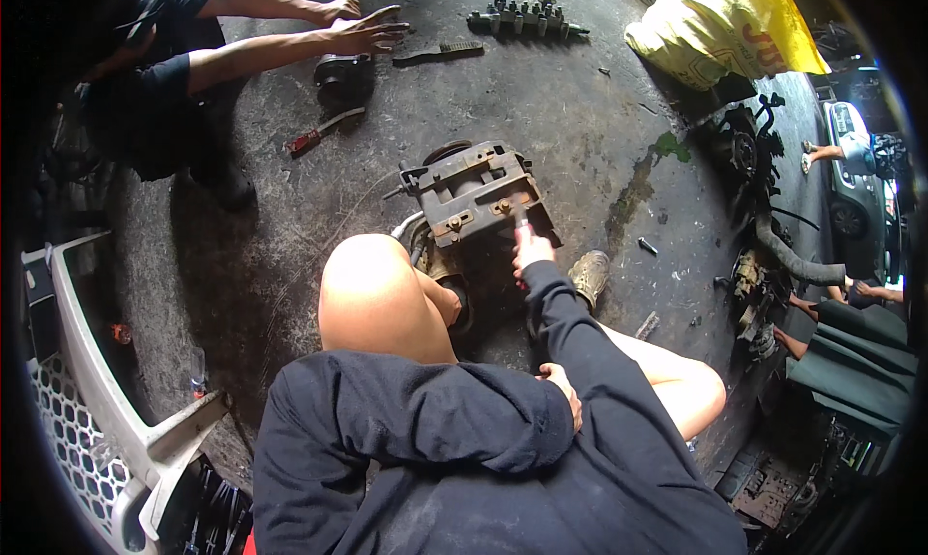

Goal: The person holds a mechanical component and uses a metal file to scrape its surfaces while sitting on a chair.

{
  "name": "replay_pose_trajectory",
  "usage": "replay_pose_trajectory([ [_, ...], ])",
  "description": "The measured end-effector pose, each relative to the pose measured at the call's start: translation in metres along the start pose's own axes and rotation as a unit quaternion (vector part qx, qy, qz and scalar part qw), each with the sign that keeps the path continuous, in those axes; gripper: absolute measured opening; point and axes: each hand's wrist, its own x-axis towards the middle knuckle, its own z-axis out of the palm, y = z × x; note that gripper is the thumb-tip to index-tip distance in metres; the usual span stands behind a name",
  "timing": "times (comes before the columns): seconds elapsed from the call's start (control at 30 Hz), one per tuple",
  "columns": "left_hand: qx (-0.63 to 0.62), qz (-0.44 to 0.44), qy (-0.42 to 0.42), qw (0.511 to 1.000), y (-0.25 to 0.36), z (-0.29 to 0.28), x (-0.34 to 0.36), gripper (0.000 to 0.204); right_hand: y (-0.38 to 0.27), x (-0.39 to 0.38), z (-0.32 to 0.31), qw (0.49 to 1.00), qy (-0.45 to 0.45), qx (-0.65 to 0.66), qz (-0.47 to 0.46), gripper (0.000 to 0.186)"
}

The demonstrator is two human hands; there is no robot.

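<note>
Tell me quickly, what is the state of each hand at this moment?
Left hand: rests against the right sleeve; open or closed cannot be told.
Right hand: closed on a slim tool, its tip at the rusty metal part.

Holds a curled right hand point(533, 251) out right of the left knee point(365, 282), resting the left hand point(564, 394) rightward behind it.
</note>
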Motion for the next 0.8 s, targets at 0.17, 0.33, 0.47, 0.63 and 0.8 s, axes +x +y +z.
replay_pose_trajectory([
  [0.17, 0.015, 0.018, 0.106, 0.994, 0.004, 0.022, 0.005, 0.028, -0.032, -0.042, -0.001, 0.993, 0.027, 0.096, 0.065, 0.054],
  [0.33, 0.025, 0.02, 0.114, 0.993, -0.001, 0.033, 0.006, 0.027, -0.044, -0.033, -0.021, 0.985, 0.033, 0.139, 0.1, 0.057],
  [0.47, -0.072, 0.069, -0.224, 0.969, -0.01, -0.024, 0.02, 0.031, -0.032, -0.032, -0.011, 0.992, 0.031, 0.077, 0.095, 0.057],
  [0.63, -0.006, 0.032, -0.19, 0.981, -0.003, -0.046, -0.008, 0.03, -0.011, -0.018, -0.003, 0.994, 0.038, 0.074, 0.067, 0.059],
  [0.8, 0.043, -0.001, -0.197, 0.979, -0.003, -0.033, -0.005, 0.029, -0.053, -0.038, -0.018, 0.982, 0.041, 0.138, 0.12, 0.059],
])
